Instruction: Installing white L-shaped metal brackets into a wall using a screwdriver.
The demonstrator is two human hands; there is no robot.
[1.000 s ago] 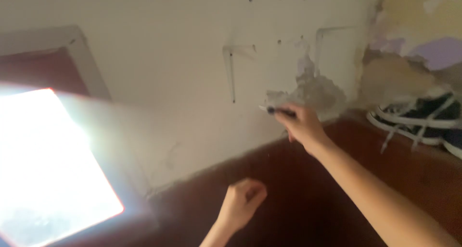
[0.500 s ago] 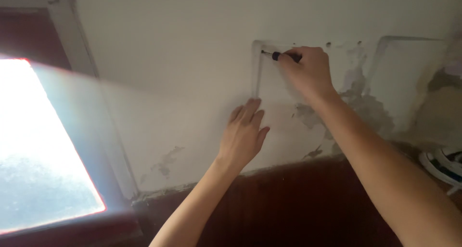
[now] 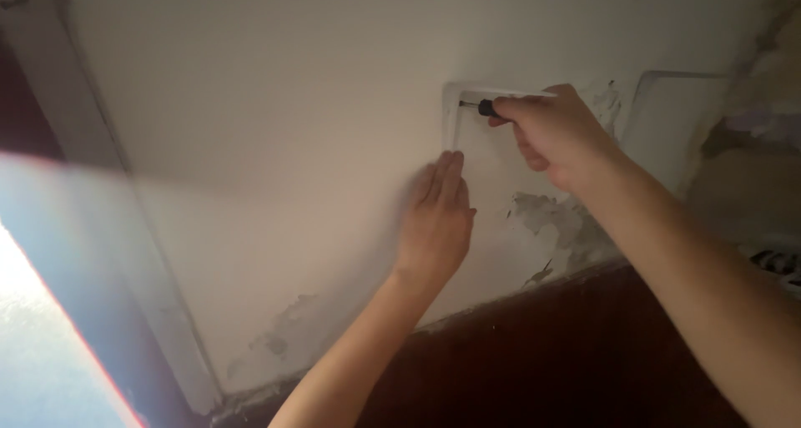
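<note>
Head view: our fisted right hand [image 3: 557, 136] hides most of the screwdriver [image 3: 482, 108]; left hand [image 3: 435, 219] flat, fingers straight, on wall [image 3: 275, 119].

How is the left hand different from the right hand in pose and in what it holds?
The left hand lies flat and open on the white wall, holding nothing; the right hand is closed around a dark-handled tool. The left sits lower, the right higher. Both are at the rectangular outline.
</note>
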